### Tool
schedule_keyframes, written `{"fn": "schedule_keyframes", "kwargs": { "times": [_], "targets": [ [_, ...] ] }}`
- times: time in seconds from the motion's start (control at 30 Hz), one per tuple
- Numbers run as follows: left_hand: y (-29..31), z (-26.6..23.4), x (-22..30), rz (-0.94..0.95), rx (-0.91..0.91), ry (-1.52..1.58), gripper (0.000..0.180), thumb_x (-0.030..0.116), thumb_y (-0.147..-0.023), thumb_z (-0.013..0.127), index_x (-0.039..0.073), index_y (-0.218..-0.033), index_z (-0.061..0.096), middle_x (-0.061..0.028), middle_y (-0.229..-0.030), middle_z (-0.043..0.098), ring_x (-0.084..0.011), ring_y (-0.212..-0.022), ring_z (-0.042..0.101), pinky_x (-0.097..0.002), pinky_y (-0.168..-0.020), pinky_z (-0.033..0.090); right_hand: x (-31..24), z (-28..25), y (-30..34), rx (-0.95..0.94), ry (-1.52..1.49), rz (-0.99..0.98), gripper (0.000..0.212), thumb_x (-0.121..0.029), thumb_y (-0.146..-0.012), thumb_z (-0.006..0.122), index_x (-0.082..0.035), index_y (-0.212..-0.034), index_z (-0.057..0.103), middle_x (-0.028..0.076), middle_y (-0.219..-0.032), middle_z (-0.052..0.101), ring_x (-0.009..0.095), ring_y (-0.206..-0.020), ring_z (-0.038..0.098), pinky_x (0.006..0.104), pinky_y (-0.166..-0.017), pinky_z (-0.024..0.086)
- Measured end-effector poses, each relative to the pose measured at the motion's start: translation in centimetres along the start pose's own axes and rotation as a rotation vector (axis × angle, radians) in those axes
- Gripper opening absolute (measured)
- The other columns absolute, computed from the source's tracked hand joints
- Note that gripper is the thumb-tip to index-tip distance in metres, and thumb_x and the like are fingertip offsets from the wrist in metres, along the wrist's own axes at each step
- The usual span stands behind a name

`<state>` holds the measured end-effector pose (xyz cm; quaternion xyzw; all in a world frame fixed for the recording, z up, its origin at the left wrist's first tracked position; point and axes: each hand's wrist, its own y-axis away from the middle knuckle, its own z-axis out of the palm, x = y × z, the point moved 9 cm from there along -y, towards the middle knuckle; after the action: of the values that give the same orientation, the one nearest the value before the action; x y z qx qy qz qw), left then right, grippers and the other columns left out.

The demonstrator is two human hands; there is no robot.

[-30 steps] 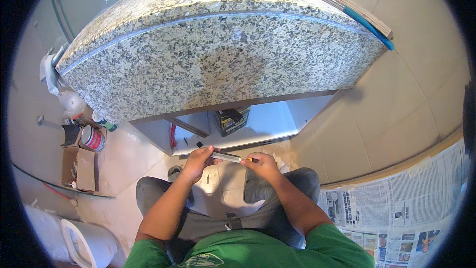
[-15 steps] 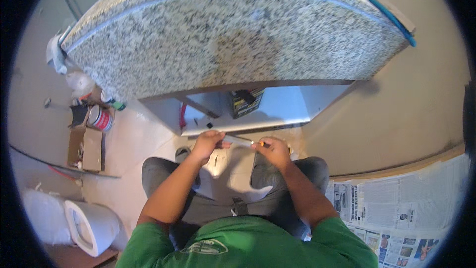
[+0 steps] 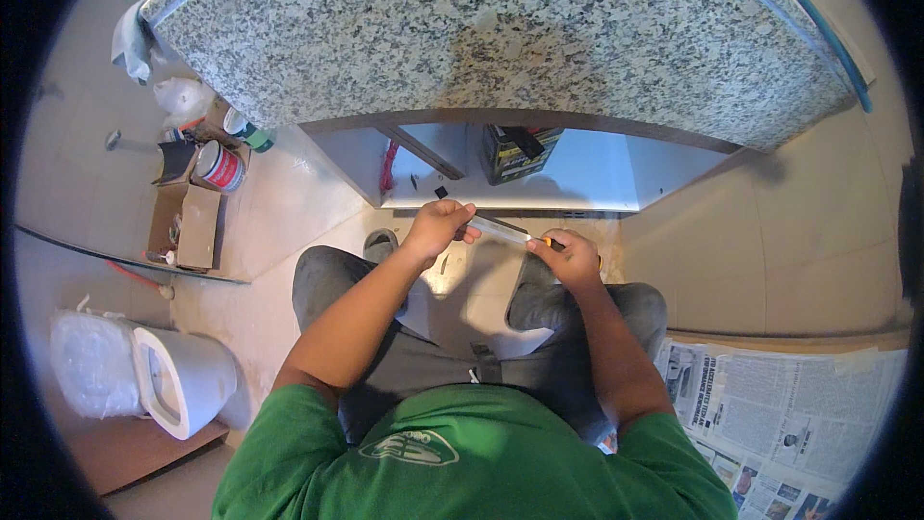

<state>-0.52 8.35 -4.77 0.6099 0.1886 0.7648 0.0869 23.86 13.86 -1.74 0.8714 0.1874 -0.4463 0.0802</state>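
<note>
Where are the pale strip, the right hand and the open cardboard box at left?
Pale strip [image 3: 500,228]: head view, middle of its uncovered length.
Right hand [image 3: 572,258]: head view, back of the hand.
Open cardboard box [image 3: 200,228]: head view, its right-hand panel.

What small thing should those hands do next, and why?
I'd suggest the left hand firm its hold on the pale strip before the right hand shifts. The strip spans the gap between the hands with no visible prop, and the right hand also grips something with an orange part near the strip's end, so slipping seems possible.
</note>
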Motion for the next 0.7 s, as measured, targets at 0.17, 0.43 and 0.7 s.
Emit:
{"fn": "schedule_keyframes", "kwargs": {
  "times": [0.17, 0.43, 0.7],
  "targets": [
    [0.1, 0.0, 0.0, 0.009, 0.014, -0.028, 0.025, 0.023, -0.099, 0.064, -0.001, -0.094, 0.064, -0.0092, -0.080, 0.069, -0.0148, -0.069, 0.066, -0.0274, -0.068, 0.053, 0.1, 0.2, 0.2, -0.022, -0.018, 0.076, 0.040, -0.045, -0.079, 0.079, -0.006, -0.084, 0.073, 0.009, -0.071, 0.066, 0.021, -0.065, 0.061, 0.0355, -0.066, 0.048],
    [-0.3, -0.4, -0.5, 0.000, 0.000, -0.049, 0.024, 0.022, -0.098, 0.065, -0.001, -0.091, 0.065, -0.0112, -0.078, 0.070, -0.0145, -0.065, 0.064, -0.0276, -0.067, 0.053, 0.8, 0.2, -0.2, -0.025, -0.002, 0.065, 0.044, -0.047, -0.080, 0.078, -0.004, -0.084, 0.072, 0.009, -0.069, 0.064, 0.021, -0.065, 0.059, 0.0349, -0.063, 0.047],
    [-0.6, -0.2, -0.9, 0.011, -0.015, -0.057, 0.019, 0.016, -0.095, 0.066, -0.002, -0.091, 0.066, -0.0119, -0.077, 0.070, -0.0165, -0.065, 0.064, -0.0292, -0.066, 0.053, 3.3, 0.3, -0.3, -0.054, 0.001, 0.236, 0.051, -0.054, -0.082, 0.074, -0.003, -0.084, 0.071, 0.013, -0.071, 0.064, 0.020, -0.067, 0.059, 0.0366, -0.066, 0.048]
  ]
}}
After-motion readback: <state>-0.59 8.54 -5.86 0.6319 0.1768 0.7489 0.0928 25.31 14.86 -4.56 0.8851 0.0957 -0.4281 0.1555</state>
